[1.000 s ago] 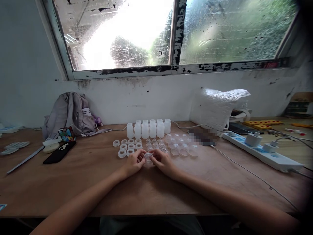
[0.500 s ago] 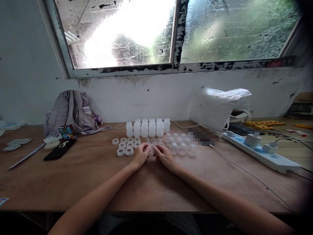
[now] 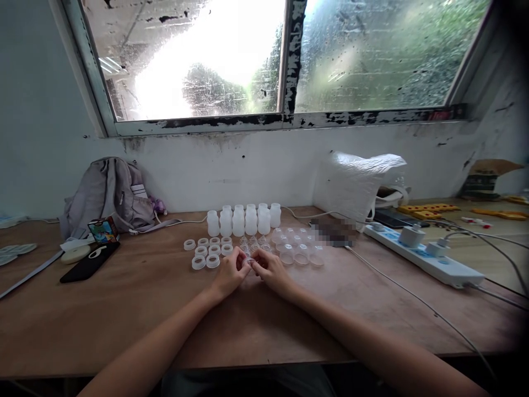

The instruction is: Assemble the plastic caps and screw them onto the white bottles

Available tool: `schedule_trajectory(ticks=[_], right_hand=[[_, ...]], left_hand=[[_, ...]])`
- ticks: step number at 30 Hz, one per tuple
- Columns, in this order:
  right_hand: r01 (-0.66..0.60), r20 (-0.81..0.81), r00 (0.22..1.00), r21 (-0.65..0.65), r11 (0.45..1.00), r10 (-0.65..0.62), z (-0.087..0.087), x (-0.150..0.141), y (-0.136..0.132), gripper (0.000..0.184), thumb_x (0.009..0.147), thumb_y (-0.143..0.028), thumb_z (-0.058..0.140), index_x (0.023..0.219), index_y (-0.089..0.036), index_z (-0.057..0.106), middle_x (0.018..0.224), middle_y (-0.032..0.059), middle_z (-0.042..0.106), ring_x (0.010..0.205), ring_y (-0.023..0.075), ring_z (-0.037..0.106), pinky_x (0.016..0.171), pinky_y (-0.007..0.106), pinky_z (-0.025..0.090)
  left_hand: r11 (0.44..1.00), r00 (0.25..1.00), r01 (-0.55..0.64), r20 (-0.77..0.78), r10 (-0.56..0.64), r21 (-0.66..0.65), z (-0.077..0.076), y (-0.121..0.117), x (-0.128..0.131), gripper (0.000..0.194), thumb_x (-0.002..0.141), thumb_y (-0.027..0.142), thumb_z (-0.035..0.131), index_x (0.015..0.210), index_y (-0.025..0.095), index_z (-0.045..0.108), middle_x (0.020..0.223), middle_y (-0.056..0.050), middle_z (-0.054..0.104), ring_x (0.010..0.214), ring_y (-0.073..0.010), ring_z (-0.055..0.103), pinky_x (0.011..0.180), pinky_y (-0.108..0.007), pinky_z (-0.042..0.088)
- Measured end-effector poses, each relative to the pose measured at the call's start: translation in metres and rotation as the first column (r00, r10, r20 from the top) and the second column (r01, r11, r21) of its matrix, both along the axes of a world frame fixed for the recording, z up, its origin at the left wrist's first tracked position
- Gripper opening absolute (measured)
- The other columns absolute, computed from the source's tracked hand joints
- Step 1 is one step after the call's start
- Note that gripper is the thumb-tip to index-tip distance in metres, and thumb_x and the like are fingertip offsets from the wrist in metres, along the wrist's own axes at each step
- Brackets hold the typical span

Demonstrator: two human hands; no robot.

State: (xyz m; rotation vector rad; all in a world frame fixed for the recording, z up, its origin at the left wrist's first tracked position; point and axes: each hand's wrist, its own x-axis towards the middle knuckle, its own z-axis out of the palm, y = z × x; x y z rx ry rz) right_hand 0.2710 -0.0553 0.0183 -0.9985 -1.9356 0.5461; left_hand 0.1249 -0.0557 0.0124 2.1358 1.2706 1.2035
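Note:
My left hand (image 3: 231, 271) and my right hand (image 3: 270, 270) meet low over the table, fingertips pinched from both sides on a small clear bottle nipple (image 3: 248, 261). Fingers cover most of it. Just beyond them stand several more clear nipples (image 3: 253, 242) in a cluster. To the left of my left hand lie rows of whitish screw rings (image 3: 212, 261). Several clear domed caps (image 3: 301, 256) are grouped to the right of my right hand. Behind all these, frosted white bottles (image 3: 238, 221) stand upright in two rows.
A grey backpack (image 3: 108, 193), a black phone (image 3: 88, 262) and a small box (image 3: 103, 230) are at the left. On the right are a white power strip (image 3: 425, 256) with plugs, a trailing cable (image 3: 397, 285) and a silvery bag (image 3: 351, 184). The wall and window close off the back.
The view has shifted slightly. My hands have drawn a little toward me, away from the nipple cluster, and their fingertips are closer together around the held nipple.

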Motion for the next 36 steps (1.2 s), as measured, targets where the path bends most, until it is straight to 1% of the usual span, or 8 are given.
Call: schedule_trajectory(ticks=[4, 9, 12, 18, 21, 24, 29, 36], right_hand=[[0.005, -0.022, 1.0, -0.01, 1.0, -0.005, -0.001, -0.001, -0.001, 0.01, 0.074, -0.022, 0.047, 0.065, -0.017, 0.05, 0.052, -0.003, 0.048, 0.05, 0.0095, 0.044, 0.049, 0.02, 0.035], [0.024, -0.052, 0.998, 0.013, 1.0, -0.024, 0.0, -0.002, -0.002, 0.012, 0.073, -0.024, 0.048, 0.063, -0.017, 0.049, 0.053, -0.0032, 0.045, 0.051, 0.0089, 0.041, 0.048, 0.02, 0.033], [0.018, -0.065, 0.998, 0.002, 1.0, -0.018, -0.001, -0.002, 0.0, 0.012, 0.074, -0.026, 0.048, 0.066, -0.017, 0.05, 0.053, -0.0031, 0.044, 0.05, 0.0089, 0.041, 0.047, 0.02, 0.034], [-0.031, -0.167, 0.986, -0.116, 0.993, 0.012, -0.009, -0.003, 0.005, 0.016, 0.077, -0.033, 0.044, 0.08, -0.018, 0.047, 0.066, -0.0014, 0.052, 0.046, 0.0078, 0.049, 0.043, 0.02, 0.04], [-0.093, -0.206, 0.977, -0.186, 0.978, 0.054, -0.013, -0.004, 0.005, 0.018, 0.078, -0.034, 0.043, 0.087, -0.019, 0.042, 0.063, -0.0034, 0.052, 0.046, 0.0091, 0.052, 0.041, 0.02, 0.043], [-0.124, -0.223, 0.972, -0.214, 0.969, 0.075, -0.014, -0.004, 0.004, 0.019, 0.078, -0.033, 0.042, 0.091, -0.02, 0.041, 0.06, -0.0044, 0.051, 0.048, 0.0106, 0.055, 0.042, 0.021, 0.045], [-0.129, -0.235, 0.968, -0.191, 0.973, 0.082, -0.016, -0.002, 0.006, 0.018, 0.077, -0.032, 0.044, 0.091, -0.02, 0.045, 0.065, -0.0018, 0.054, 0.055, 0.0119, 0.057, 0.045, 0.023, 0.048], [-0.15, -0.246, 0.962, -0.125, 0.981, 0.116, -0.017, 0.001, 0.008, 0.017, 0.076, -0.033, 0.047, 0.086, -0.019, 0.048, 0.067, 0.0002, 0.056, 0.06, 0.0132, 0.058, 0.05, 0.024, 0.05]], left_hand=[[1.0, 0.999, -0.02, -0.036, 0.02, 0.024, -0.002, -0.001, 0.0, 0.008, 0.072, 0.025, 0.047, 0.075, 0.018, 0.043, 0.06, 0.004, 0.046, 0.054, -0.0091, 0.044, 0.052, -0.021, 0.035], [1.0, 0.999, -0.016, -0.031, 0.016, 0.012, -0.002, -0.001, 0.001, 0.007, 0.071, 0.024, 0.047, 0.074, 0.018, 0.043, 0.057, 0.005, 0.044, 0.052, -0.0086, 0.043, 0.052, -0.021, 0.034], [1.0, 1.0, -0.021, -0.014, 0.021, 0.021, -0.002, 0.0, 0.001, 0.006, 0.073, 0.024, 0.047, 0.075, 0.018, 0.044, 0.058, 0.005, 0.046, 0.053, -0.0088, 0.045, 0.052, -0.021, 0.035], [1.0, 0.998, -0.001, 0.06, -0.001, 0.03, -0.004, 0.002, 0.001, 0.012, 0.078, 0.027, 0.042, 0.085, 0.018, 0.047, 0.073, 0.0, 0.055, 0.059, -0.0096, 0.052, 0.054, -0.021, 0.04], [1.0, 0.997, -0.002, 0.073, 0.0, 0.031, -0.002, 0.002, 0.001, 0.014, 0.08, 0.028, 0.041, 0.088, 0.018, 0.048, 0.077, -0.001, 0.056, 0.061, -0.0103, 0.054, 0.056, -0.022, 0.042], [1.0, 0.996, 0.008, 0.088, -0.01, 0.017, -0.001, 0.0, 0.0, 0.015, 0.08, 0.028, 0.04, 0.088, 0.018, 0.048, 0.079, -0.002, 0.057, 0.064, -0.0111, 0.055, 0.056, -0.022, 0.043], [1.0, 0.997, 0.01, 0.079, -0.011, 0.011, 0.0, -0.003, -0.001, 0.015, 0.078, 0.024, 0.043, 0.09, 0.018, 0.049, 0.08, -0.002, 0.058, 0.067, -0.0118, 0.056, 0.056, -0.021, 0.043], [0.996, 0.999, -0.024, 0.028, 0.021, 0.092, 0.0, -0.006, 0.001, 0.016, 0.072, 0.016, 0.045, 0.087, 0.019, 0.049, 0.079, 0.0, 0.056, 0.062, -0.0093, 0.053, 0.057, -0.02, 0.042]])
